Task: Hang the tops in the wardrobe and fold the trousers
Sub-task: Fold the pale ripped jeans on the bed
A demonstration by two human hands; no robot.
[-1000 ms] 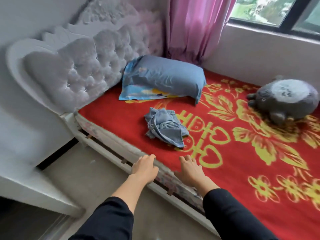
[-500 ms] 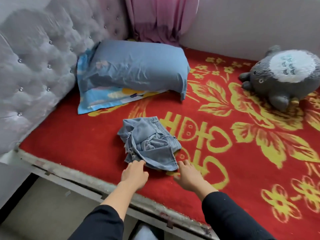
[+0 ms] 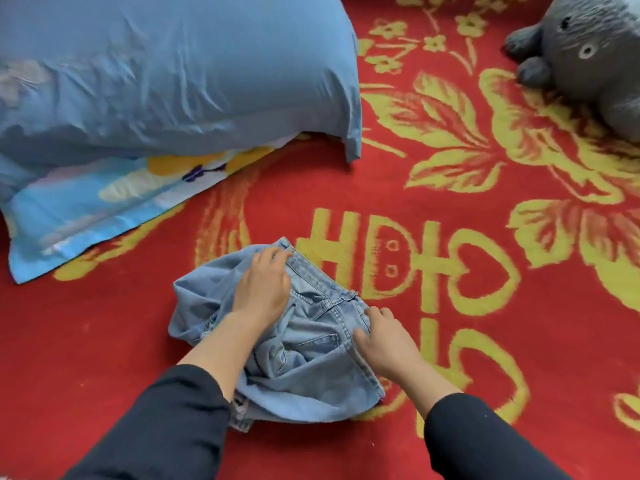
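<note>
A crumpled pair of light blue jeans [image 3: 311, 372] lies in a heap on the red bedspread [image 3: 104, 341], low in the middle of the head view. My left hand [image 3: 263, 289] lies on top of the heap, and its fingers curl over the far end of the waistband. My right hand [image 3: 384, 341] is at the heap's right side and pinches the waistband's near end between thumb and fingers. Both black sleeves come in from the bottom edge. No tops are in view.
A blue pillow [image 3: 173, 71] on a patterned pillowcase fills the upper left. A grey plush toy [image 3: 588, 53] sits at the upper right. The red bedspread with yellow flowers stretches to the right of the jeans.
I have leaned in over the bed. Both hands moved forward from the bed's edge onto the jeans and have taken hold of the waistband.
</note>
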